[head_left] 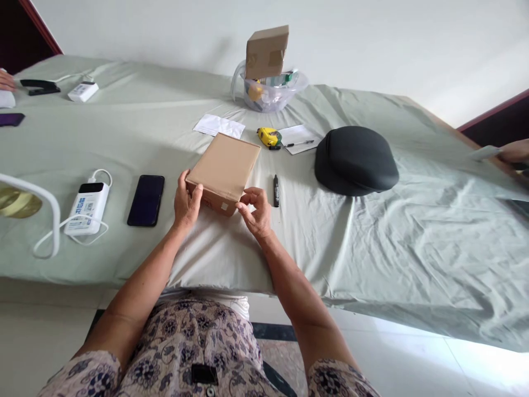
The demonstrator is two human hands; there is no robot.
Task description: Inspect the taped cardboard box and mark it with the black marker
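A closed brown cardboard box [225, 165] rests on the cloth-covered table in front of me. My left hand [188, 199] grips its near left corner, with the thumb on the top edge. At the near right corner, my right hand [256, 210] has thumb and fingers closed on the box's edge. Just right of that hand lies a black marker [276, 191]. Beyond the box are a folded white paper [219, 125], a yellow tape measure [268, 136] and a second paper [300, 138] with a pen on it. The box's underside is hidden.
A clear plastic basket [270, 102] holding another carton [266, 52] stands at the back. Right is a black cap [355, 160]; left are a phone [146, 200], a power bank [87, 207] and a curved white tube [52, 209]. Other people's hands show at both sides.
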